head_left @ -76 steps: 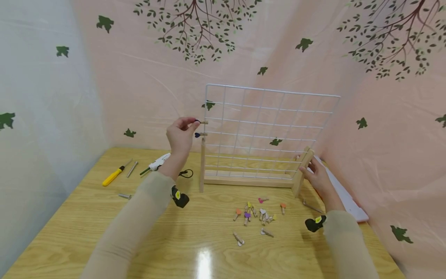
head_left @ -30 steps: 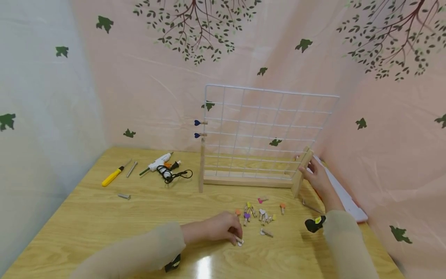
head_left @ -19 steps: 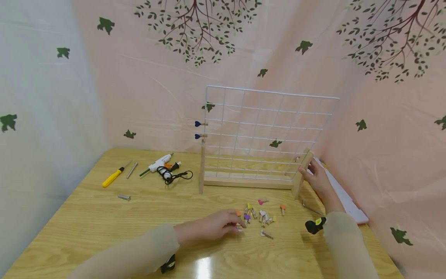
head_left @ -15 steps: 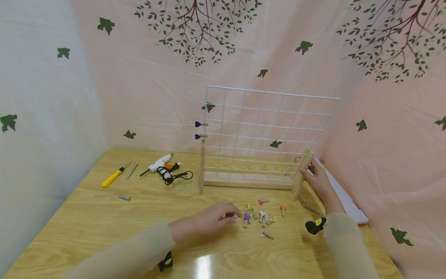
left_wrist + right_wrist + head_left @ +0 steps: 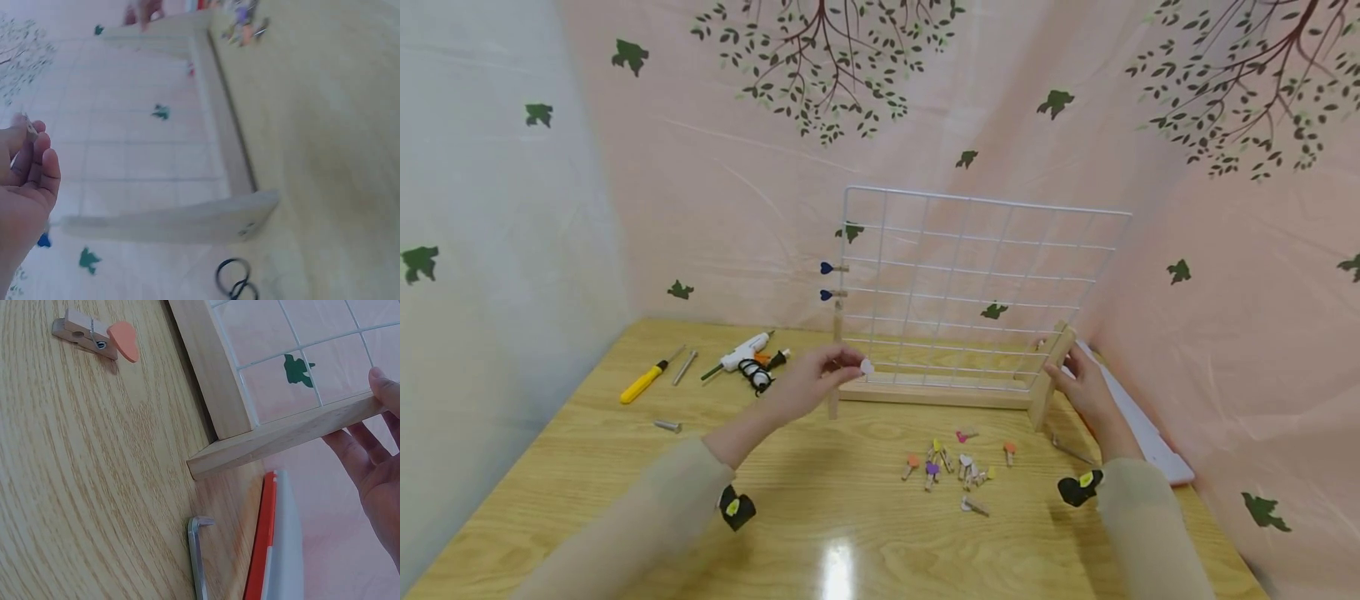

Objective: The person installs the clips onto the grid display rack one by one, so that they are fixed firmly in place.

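Note:
My left hand (image 5: 808, 383) pinches a small clothespin with a white heart (image 5: 867, 367) between thumb and fingertips, in front of the stand's lower left corner. In the left wrist view, mostly the clothespin's tip (image 5: 30, 129) shows past the fingers. The stand has a white wire grid (image 5: 988, 201) held by wooden side posts. Two dark blue heart clothespins (image 5: 826, 268) are clipped to the grid's left edge, one above the other. My right hand (image 5: 1088, 387) grips the right wooden post (image 5: 281, 437), thumb on its grid side and fingers behind.
Several heart clothespins, among them a purple one (image 5: 932, 470) and an orange one (image 5: 124, 342), lie before the stand. A hex key (image 5: 1073, 450) and a white-and-red object (image 5: 1142, 417) are at right. Left lie a yellow screwdriver (image 5: 640, 384), two bolts (image 5: 667, 426) and a glue gun (image 5: 745, 352).
My left hand let go of the upper blue clothespin on the grid, picked up a white heart clothespin from the table and raised it toward the stand. My right hand stayed on the post.

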`<action>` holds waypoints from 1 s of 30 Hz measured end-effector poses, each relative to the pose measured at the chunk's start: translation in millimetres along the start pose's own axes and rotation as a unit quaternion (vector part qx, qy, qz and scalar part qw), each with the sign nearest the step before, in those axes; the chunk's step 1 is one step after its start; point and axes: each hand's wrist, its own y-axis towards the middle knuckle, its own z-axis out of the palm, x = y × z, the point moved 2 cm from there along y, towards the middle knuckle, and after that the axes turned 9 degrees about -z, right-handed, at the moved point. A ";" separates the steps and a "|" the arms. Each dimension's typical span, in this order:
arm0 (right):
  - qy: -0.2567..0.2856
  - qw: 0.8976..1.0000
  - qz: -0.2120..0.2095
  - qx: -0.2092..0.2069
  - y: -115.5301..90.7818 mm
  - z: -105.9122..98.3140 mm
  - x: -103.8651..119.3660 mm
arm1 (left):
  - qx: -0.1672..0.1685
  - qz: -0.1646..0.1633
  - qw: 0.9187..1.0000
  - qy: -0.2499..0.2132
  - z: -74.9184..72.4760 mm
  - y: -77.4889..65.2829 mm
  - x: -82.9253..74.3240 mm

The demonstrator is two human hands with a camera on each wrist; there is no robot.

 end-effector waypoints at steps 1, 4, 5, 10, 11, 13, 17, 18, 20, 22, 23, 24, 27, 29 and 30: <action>0.000 1.000 -0.001 0.001 -0.8 1.1 5.0 | -0.009 0.000 1.000 0.005 -7.4 1.7 -2.7; 0.002 1.000 -0.001 0.001 -2.8 4.3 20.4 | -0.047 0.026 0.998 0.012 -29.2 9.3 -9.5; 0.001 1.000 0.003 0.000 -3.3 5.0 24.3 | -0.063 0.041 0.997 0.012 -36.3 12.4 -11.8; -0.004 1.000 0.014 0.000 -4.0 6.0 32.9 | -0.144 0.084 0.986 0.026 -67.7 29.7 -21.1; -0.004 1.000 0.013 0.000 -3.9 5.9 33.1 | -0.154 0.081 0.984 0.033 -72.8 32.8 -24.0; 0.002 1.000 0.011 0.000 -3.6 5.8 33.2 | -0.166 0.065 0.983 0.044 -81.5 39.0 -28.8; 0.007 1.000 0.011 -0.001 -3.7 5.3 31.9 | -0.180 0.043 0.981 0.053 -93.9 50.9 -35.3; 0.006 1.000 0.011 0.000 -3.7 5.2 31.5 | -0.186 0.039 0.980 0.054 -96.0 53.8 -35.5; 0.001 1.000 0.006 0.002 -3.9 5.2 31.2 | -0.203 0.037 0.977 0.061 -99.2 58.1 -36.8; -0.003 1.000 0.008 0.002 -4.2 5.3 31.3 | -0.219 0.034 0.973 0.061 -101.2 61.4 -37.8; -0.005 1.000 0.008 0.002 -4.1 5.2 31.3 | -0.225 0.032 0.972 0.058 -101.9 62.2 -38.7; -0.005 1.000 0.011 0.002 -4.1 5.2 31.5 | -0.226 0.032 0.972 0.052 -102.3 63.4 -39.1; -0.005 1.000 0.021 0.001 -3.9 5.0 31.9 | -0.210 0.039 0.976 0.041 -101.8 65.5 -40.8; -0.004 1.000 0.022 0.001 -3.6 4.8 32.2 | -0.193 0.045 0.979 0.042 -100.4 66.3 -40.9; -0.002 1.000 0.022 0.001 -3.6 4.8 32.5 | -0.186 0.050 0.980 0.042 -99.5 66.9 -40.4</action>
